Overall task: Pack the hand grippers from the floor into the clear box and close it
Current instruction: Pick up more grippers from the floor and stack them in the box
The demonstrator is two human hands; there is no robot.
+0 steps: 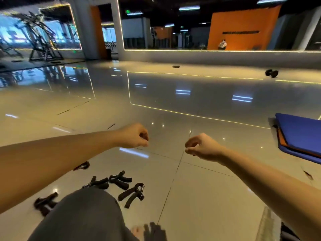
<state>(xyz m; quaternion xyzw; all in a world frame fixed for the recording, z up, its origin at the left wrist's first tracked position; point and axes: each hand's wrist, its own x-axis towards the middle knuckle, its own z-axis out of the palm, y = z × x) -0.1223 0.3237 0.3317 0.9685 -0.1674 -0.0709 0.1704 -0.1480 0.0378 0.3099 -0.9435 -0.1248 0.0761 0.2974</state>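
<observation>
the main risk from here is, i think, that the packing begins without its container: the clear box is not seen anywhere in this view, so a hand may pick up a gripper and have no place to put it, or the person must twist around while holding it. the hand grippers [131, 194] lie loose on the floor [199, 197], scattered just beside the bent knee [86, 214] on the person's left side. one reddish gripper [82, 166] lies partly under the left forearm, a little apart from the others, and another dark gripper [45, 202] is half hidden by the knee, so either could be forgotten before the box is closed. the floor is glossy and some handles lie very close to each other, so a careless grab may push one gripper away or lift two together. both arms are stretched forward, past the grippers, and nothing is in the hands. the left hand [133, 136] shows its back, with its fingers curled tight into a fist. the right hand [203, 146] has its fingers loosely bent, with a gap between thumb and fingers, gripping nothing. a blue mat [298, 136] lies on the right, well apart.
</observation>
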